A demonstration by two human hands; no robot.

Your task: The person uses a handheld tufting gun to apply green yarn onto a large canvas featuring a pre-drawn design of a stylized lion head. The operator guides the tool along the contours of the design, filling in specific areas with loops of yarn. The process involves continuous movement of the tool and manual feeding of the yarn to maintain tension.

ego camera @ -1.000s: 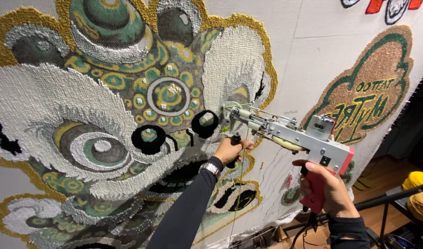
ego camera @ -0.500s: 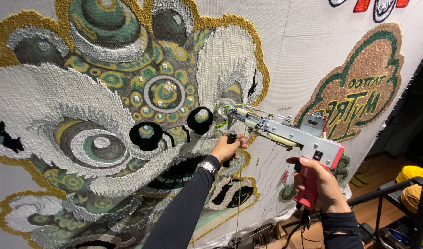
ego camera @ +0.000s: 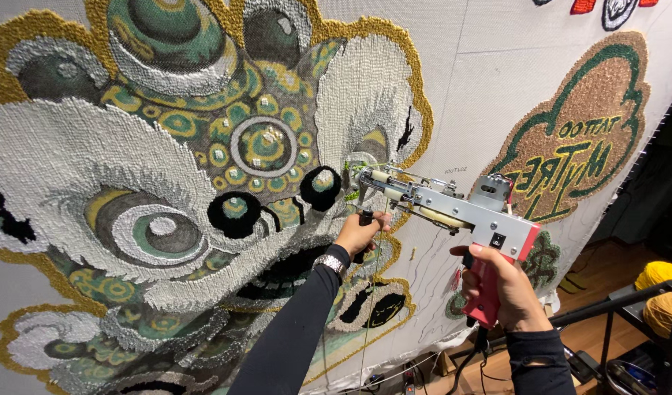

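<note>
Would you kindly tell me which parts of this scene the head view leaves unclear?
- Needle tip of the tufting gun: pressed against the cloth, too small to make out.
- Front grip: wrapped by the left hand.
- Red handle and trigger: covered by the right hand.
- Rug design: cut off by the top, left and bottom edges.
- Yellow yarn: cut by the right edge, behind a black frame.

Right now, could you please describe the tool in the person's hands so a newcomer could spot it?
On the big tufted lion-face cloth, look right of the two black pompoms. The tufting gun is pressed there: silver metal body, red grip in the right hand, left hand on its front handle.
</note>
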